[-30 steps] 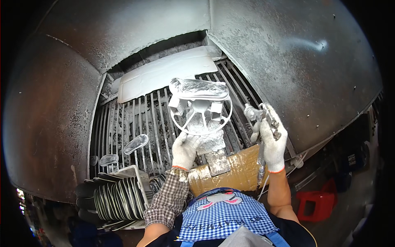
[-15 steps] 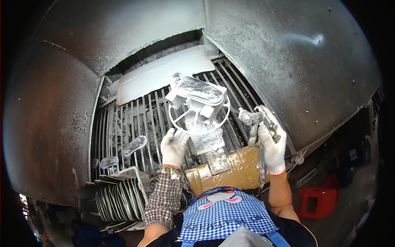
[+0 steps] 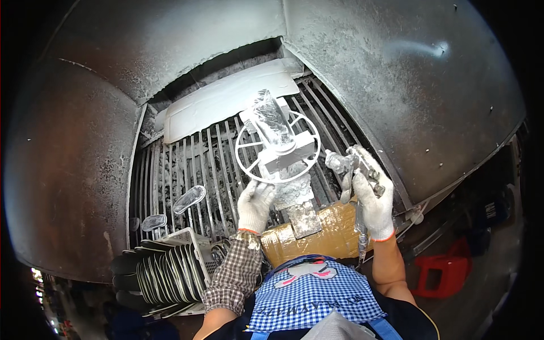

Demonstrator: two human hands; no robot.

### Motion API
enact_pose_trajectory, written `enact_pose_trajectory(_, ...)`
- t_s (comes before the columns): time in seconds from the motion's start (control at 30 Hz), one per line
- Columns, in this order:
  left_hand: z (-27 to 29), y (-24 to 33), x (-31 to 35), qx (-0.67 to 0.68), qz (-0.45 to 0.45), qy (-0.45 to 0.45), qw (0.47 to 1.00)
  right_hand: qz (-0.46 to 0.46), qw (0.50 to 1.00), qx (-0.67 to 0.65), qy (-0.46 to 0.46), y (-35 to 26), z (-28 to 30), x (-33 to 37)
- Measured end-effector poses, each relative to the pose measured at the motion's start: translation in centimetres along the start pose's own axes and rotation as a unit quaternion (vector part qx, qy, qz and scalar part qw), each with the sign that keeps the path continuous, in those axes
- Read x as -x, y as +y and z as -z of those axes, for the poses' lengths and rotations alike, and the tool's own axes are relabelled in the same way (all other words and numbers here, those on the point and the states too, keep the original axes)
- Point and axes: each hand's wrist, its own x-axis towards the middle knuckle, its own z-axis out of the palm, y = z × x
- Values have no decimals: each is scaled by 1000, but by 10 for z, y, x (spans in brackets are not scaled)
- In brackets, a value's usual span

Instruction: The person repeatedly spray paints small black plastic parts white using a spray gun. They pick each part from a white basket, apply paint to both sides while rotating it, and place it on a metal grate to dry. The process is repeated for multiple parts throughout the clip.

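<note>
A white spoked wheel turntable (image 3: 242,158) stands in front of me on a crusted support. A long, shoe-sole-shaped piece (image 3: 273,122) with a shiny, streaked silvery top rests on the blocks in its middle, pointing away from me. My left hand (image 3: 255,208), in a white knit glove, is at the near rim of the wheel. Its fingers are loosely apart and seem to touch the rim. In my right hand (image 3: 375,195), gloved and smudged grey, is a spray gun (image 3: 339,162), its nozzle towards the turntable. The fingers are closed around its body.
Below lies a slatted metal grate (image 3: 209,170), with a white board (image 3: 226,99) at its back. Two oval shiny pieces (image 3: 189,199) lie left. A white basket (image 3: 198,249) holds several dark soles (image 3: 170,275). Taped cardboard (image 3: 334,226) lies nearest me; metal walls (image 3: 408,102) enclose the grate.
The turntable has turned, so the sole-shaped piece now points away instead of lying crosswise. My left hand has shifted slightly right along the rim. My right hand has hardly moved.
</note>
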Motion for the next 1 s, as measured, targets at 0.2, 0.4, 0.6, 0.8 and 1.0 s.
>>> enact_pose_trajectory(0.2,0,-14,8,52,57,-40,996,-11,999,-44,-8,6,-9,-4)
enact_pose_trajectory(0.4,9,-12,6,14,56,-21,998,-51,995,-16,-80,12,-21,-10)
enact_pose_trajectory(0.6,2,-6,11,18,55,-24,998,-11,997,-37,-64,36,-32,-35)
enact_pose_trajectory(0.8,3,-3,9,31,57,-67,996,23,999,-48,2,39,-31,-52)
enact_pose_trajectory(1.0,-4,0,13,30,45,-48,997,59,996,31,54,28,-21,-43)
